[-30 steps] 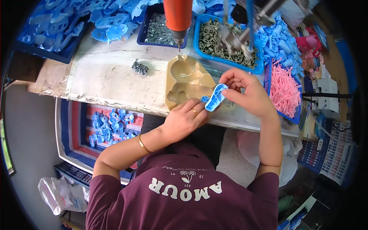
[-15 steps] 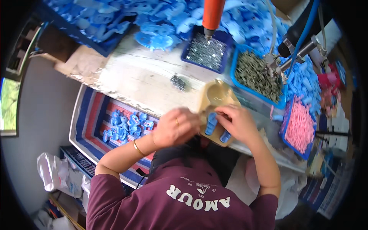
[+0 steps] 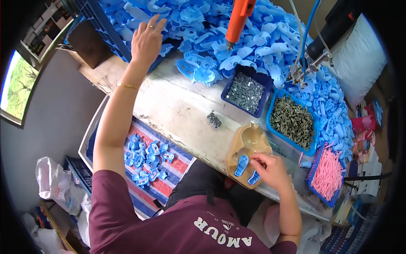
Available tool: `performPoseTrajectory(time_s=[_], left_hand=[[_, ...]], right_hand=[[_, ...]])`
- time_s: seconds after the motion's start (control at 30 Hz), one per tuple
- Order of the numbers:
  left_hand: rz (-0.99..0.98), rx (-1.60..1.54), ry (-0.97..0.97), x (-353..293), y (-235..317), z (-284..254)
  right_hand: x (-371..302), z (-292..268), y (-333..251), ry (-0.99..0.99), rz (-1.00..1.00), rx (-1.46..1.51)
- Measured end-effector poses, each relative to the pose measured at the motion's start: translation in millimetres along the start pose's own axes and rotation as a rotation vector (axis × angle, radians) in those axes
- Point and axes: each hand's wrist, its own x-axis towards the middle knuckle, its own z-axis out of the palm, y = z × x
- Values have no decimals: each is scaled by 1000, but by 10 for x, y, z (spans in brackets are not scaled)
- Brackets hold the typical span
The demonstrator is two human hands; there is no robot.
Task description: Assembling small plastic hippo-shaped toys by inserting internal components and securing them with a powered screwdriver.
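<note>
Now two rimmed blue pieces (image 3: 241,165) lie in the tan fixture (image 3: 234,149).
Right hand (image 3: 270,170) bends over it, grip unclear; left hand (image 3: 146,44) splays at blue parts (image 3: 191,16) beyond; bare tabletop (image 3: 179,106) to its left, table edge (image 3: 186,146) near its close end.

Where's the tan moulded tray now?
In the head view, the tan moulded tray is right of centre on the workbench, by the right hand, near the light-blue basket.

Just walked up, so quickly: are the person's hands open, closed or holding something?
Left hand: open, fingers spread over the blue parts.
Right hand: fingers curled at the tan tray; whether it grips anything cannot be told.
</note>
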Motion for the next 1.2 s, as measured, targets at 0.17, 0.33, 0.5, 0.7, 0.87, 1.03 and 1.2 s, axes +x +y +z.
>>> performPoseTrajectory(time_s=[0.17,0.33,0.5,0.7,0.87,1.03,1.2], left_hand=[[287,5,-158,62,2,75],[376,-193,-289,-335,497,119],[246,-497,-447,-688,636,161],[389,-412,91,-177,294,31],[17,-70,437,875,-573,218],[-287,37,-386,1005,-393,462],[-117,-257,-372,423,217,777]], right_hand=[[26,54,70,-11,30,85],[185,64,-181,-70,-27,67],[578,310,-387,-142,-143,70],[1289,946,-575,-346,-261,236],[1814,1440,-893,-434,-485,277],[2106,1856,-996,-314,-639,-54],[2387,1931,-933,-270,-555,85]])
